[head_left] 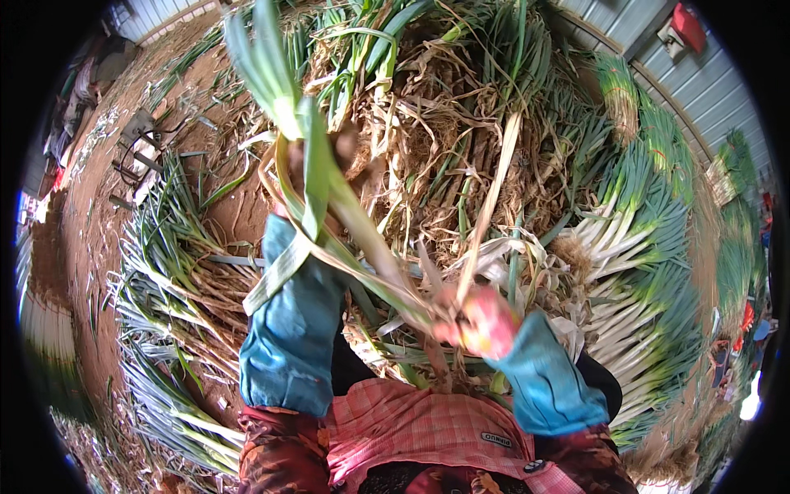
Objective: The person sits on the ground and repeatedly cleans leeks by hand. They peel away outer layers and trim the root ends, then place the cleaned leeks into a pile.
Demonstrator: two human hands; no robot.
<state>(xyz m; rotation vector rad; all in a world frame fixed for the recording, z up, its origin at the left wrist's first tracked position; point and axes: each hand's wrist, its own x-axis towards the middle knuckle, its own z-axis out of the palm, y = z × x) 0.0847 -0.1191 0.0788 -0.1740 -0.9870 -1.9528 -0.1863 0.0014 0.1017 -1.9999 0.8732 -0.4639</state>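
A long, leek-like green onion (368, 233) slants across the middle, its leafy end up at the left and its root end down at the right. My left hand (339, 148), partly covered by leaves and blurred, is closed round its upper part. Down by the root end is my right hand (481, 323), in a pink and yellowish glove, fingers closed on that end and smeared by motion. A dry tan leaf (491, 206) rises from beside the right fingers; whether they pinch it I cannot tell. A loose green leaf strip (280, 272) hangs over my left blue sleeve (290, 329).
Ahead lies a heap of untrimmed green onions (461, 140) with dry leaves and roots. Cleaned white-stemmed onions (634, 272) are stacked at the right, tied bundles (619, 103) beyond. More onions (185, 288) lie left on the brown soil (95, 239). A metal-framed object (140, 152) stands there.
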